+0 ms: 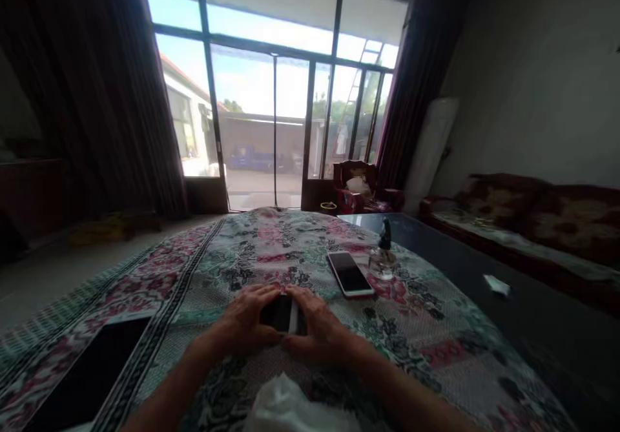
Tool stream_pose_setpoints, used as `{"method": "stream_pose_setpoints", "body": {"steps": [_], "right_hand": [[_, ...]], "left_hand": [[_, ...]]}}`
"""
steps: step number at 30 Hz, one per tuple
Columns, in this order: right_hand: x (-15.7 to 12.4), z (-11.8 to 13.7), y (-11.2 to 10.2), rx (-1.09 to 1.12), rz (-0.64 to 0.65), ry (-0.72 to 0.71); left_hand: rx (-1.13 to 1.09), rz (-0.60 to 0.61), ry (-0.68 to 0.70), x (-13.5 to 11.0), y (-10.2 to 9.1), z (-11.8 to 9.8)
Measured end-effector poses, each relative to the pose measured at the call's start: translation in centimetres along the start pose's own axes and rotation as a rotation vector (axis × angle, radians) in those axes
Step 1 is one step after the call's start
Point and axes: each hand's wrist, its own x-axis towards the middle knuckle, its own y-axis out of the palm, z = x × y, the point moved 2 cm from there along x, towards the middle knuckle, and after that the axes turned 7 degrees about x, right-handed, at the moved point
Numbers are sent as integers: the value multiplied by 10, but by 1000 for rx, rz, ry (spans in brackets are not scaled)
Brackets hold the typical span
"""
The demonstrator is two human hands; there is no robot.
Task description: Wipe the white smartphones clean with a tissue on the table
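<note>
My left hand (245, 319) and my right hand (320, 325) meet over the patterned tablecloth (276, 241). Their fingers curve round a dark, flat object with a pale strip (279, 314), gripping it from both sides. It resembles a phone, but the fingers cover its edges, so its kind is unclear. Just beyond my right hand lies a white-framed phone (351, 273), dark screen up. Close behind that phone stands a clear bottle with a black pump top (383, 257). A crumpled white tissue or bag (285, 403) lies between my forearms, nearest to me.
At the left, a large black-screened tablet (92, 374) with a white border lies on the cloth. A dark table (436, 251) adjoins on the right, bearing a small white packet (496, 285). Farther off are a wooden armchair (356, 180), a sofa (527, 219) and glass doors (261, 128).
</note>
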Motion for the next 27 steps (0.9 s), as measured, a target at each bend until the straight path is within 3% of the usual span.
{"method": "stream_pose_setpoints", "body": {"steps": [4,8,12,15,21,27], "right_hand": [[0,6,4,-43,-54,47],[-2,9,6,-168,-223,257],[-5,11,7,-225,-218,362],[-6,12,6,-216,-178,346],[-3,8,7,-216,-148,291],[-1,6,3,-230,-228,340]], "left_hand": [[90,-64,-31,-1,-1,-2],[180,-139,-254,-2,-11,-1],[213,-61,-549,-4,-16,7],[160,-10,-641,-3,-13,13],[-374,-41,-722,6,2,24],[-987,-294,-798,13,21,3]]}}
